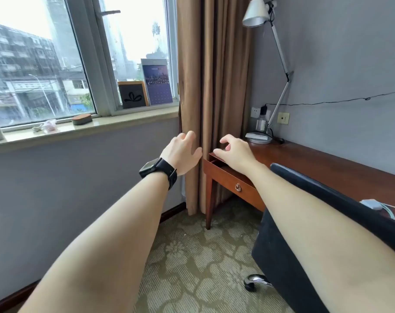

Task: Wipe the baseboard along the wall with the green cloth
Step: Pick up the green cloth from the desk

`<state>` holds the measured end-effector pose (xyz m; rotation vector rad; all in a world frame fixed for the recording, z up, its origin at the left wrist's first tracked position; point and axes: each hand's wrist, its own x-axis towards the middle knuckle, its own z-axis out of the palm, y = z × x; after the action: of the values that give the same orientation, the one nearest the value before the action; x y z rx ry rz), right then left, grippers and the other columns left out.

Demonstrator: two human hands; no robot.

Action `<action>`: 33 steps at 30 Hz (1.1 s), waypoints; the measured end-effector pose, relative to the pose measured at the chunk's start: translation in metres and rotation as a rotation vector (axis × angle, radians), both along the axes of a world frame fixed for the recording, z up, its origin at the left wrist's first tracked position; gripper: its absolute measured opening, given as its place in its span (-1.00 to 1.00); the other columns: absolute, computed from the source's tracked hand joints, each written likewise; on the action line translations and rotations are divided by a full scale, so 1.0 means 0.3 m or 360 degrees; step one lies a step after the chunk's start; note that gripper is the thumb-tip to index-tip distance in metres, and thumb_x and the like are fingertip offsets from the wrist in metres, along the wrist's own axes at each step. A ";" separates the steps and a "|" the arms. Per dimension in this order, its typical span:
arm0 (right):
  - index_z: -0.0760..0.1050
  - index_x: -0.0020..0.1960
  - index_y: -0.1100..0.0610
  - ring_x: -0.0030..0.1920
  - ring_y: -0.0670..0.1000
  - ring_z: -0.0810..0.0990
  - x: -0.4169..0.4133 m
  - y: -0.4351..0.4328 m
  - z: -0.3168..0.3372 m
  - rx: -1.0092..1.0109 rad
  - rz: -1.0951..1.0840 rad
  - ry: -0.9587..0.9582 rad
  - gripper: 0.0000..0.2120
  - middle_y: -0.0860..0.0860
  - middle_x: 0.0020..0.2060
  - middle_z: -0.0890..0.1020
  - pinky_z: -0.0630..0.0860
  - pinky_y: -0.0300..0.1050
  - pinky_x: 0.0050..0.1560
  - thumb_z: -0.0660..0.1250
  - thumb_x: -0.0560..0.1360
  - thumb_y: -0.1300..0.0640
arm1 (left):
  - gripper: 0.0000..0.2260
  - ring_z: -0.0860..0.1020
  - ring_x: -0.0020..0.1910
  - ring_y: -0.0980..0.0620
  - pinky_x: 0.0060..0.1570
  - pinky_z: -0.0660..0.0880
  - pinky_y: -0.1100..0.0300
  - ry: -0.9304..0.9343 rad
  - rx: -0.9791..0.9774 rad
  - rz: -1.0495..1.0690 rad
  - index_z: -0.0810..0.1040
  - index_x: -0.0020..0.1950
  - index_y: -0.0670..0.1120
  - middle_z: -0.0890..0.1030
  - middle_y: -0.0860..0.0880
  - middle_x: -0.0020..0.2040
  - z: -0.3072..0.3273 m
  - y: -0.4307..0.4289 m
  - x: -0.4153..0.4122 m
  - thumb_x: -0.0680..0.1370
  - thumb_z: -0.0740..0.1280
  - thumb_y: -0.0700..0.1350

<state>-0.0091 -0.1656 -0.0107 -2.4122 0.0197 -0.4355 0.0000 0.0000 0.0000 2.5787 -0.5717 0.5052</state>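
**Both hands empty at the room corner**

Both arms are reaching forward toward the far corner. The left hand (182, 152) (black watch (159, 171) on the wrist) is hovering in front of the brown curtain (211, 86), fingers loosely spread and gripping nothing. The right hand (233, 153) is hanging over the near left corner of the desk (316, 163), fingers curled but apart, also holding nothing.

The baseboard (172, 212) is running as a dark strip along the foot of the left wall, passing behind the left forearm and showing again at the near left edge. A green cloth is not showing anywhere in view.

A lamp (258, 13) is standing at the far end of the desk. A dark chair (289, 256) is sitting near right, under the right forearm.
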 end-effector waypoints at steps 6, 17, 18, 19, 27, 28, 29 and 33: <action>0.34 0.31 0.04 0.22 0.14 0.38 0.061 -0.002 -0.042 -0.0182 -0.0138 0.0039 -0.57 0.12 0.19 0.42 0.37 0.02 0.14 0.26 0.48 -0.04 | -0.62 0.42 0.14 -0.19 0.11 0.44 -0.03 -0.0141 0.0137 -0.0126 0.36 0.30 -0.19 0.48 -0.18 0.17 -0.051 0.005 0.111 0.56 0.23 -0.02; 0.30 0.36 0.01 0.25 0.15 0.34 0.318 -0.106 -0.217 -0.0275 -0.0335 0.0187 -0.54 0.12 0.29 0.37 0.40 0.05 0.10 0.24 0.50 -0.06 | -0.60 0.45 0.10 -0.19 0.09 0.45 0.00 -0.0224 0.0241 -0.0336 0.39 0.33 -0.15 0.50 -0.13 0.22 -0.219 -0.111 0.425 0.53 0.26 -0.03; 0.29 0.36 0.01 0.25 0.15 0.34 0.360 -0.126 -0.222 -0.0290 -0.0348 0.0187 -0.54 0.12 0.29 0.37 0.40 0.03 0.09 0.24 0.50 -0.06 | -0.61 0.45 0.08 -0.19 0.07 0.46 0.00 -0.0227 0.0248 -0.0330 0.40 0.32 -0.15 0.51 -0.13 0.21 -0.229 -0.130 0.468 0.53 0.26 -0.03; 0.29 0.37 0.02 0.24 0.15 0.35 0.397 -0.145 -0.227 -0.0305 -0.0358 0.0187 -0.53 0.12 0.28 0.37 0.40 0.02 0.08 0.24 0.50 -0.06 | -0.61 0.46 0.07 -0.19 0.05 0.46 0.00 -0.0227 0.0251 -0.0325 0.40 0.31 -0.16 0.52 -0.14 0.20 -0.237 -0.147 0.507 0.53 0.26 -0.04; 0.29 0.37 0.01 0.24 0.14 0.33 0.783 -0.336 -0.232 -0.0333 -0.0372 0.0244 -0.55 0.11 0.27 0.37 0.37 0.01 0.14 0.25 0.51 -0.01 | -0.64 0.47 0.04 -0.18 0.00 0.45 0.02 -0.0184 0.0247 -0.0378 0.43 0.28 -0.15 0.54 -0.12 0.14 -0.279 -0.349 0.911 0.52 0.28 -0.05; 0.28 0.37 0.02 0.25 0.14 0.33 0.829 -0.357 -0.234 -0.0339 -0.0377 0.0246 -0.55 0.11 0.28 0.37 0.37 0.01 0.14 0.25 0.52 -0.01 | -0.64 0.47 0.04 -0.18 0.00 0.46 0.02 -0.0177 0.0251 -0.0377 0.43 0.29 -0.15 0.54 -0.11 0.14 -0.285 -0.370 0.960 0.52 0.27 -0.05; 0.28 0.37 0.02 0.25 0.14 0.33 0.866 -0.373 -0.238 -0.0341 -0.0384 0.0243 -0.55 0.12 0.28 0.37 0.38 0.00 0.13 0.25 0.52 0.00 | -0.64 0.47 0.04 -0.17 0.00 0.46 0.03 -0.0177 0.0257 -0.0381 0.42 0.29 -0.15 0.54 -0.11 0.15 -0.290 -0.386 0.999 0.53 0.27 -0.05; 0.29 0.38 0.02 0.24 0.13 0.34 1.019 -0.430 -0.276 -0.0340 -0.0413 0.0288 -0.56 0.11 0.29 0.37 0.39 -0.02 0.10 0.25 0.52 -0.01 | -0.63 0.47 0.06 -0.16 0.00 0.45 0.03 -0.0153 0.0296 -0.0422 0.40 0.32 -0.15 0.53 -0.12 0.17 -0.325 -0.448 1.169 0.54 0.24 -0.05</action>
<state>0.2965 -0.2947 -0.0936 -2.6649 0.3871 -0.3482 0.3507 -0.1344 -0.0975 2.6040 -1.0209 0.5077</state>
